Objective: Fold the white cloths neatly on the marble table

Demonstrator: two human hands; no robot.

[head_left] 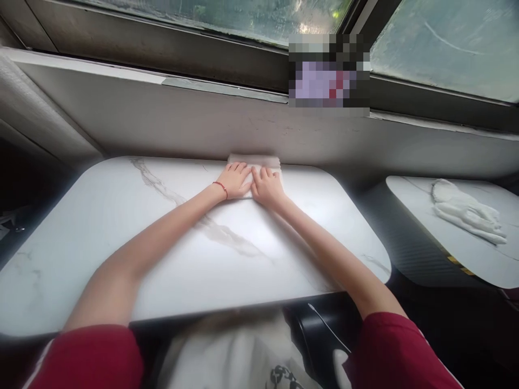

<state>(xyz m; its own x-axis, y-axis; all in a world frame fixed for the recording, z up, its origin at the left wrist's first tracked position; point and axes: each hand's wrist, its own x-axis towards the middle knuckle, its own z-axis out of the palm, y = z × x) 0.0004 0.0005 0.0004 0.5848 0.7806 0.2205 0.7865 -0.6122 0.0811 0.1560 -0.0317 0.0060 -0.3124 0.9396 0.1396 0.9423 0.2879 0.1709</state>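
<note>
A small pale cloth [259, 160] lies flat at the far edge of a white marble-patterned table [121, 237], against the wall under the window. My left hand [235, 181], with a red string bracelet at the wrist, rests flat on the cloth with its fingers stretched out. My right hand [265, 186] lies flat beside it, fingers spread, also pressing on the cloth. The two hands touch side by side. Most of the cloth is hidden under them.
A grey wall and window ledge [203, 86] rise just behind the table. To the right stands a second white table [478, 259] with crumpled white gloves [466, 210] on it. A dark gap separates the two tables. A dark object sits below the table's near edge.
</note>
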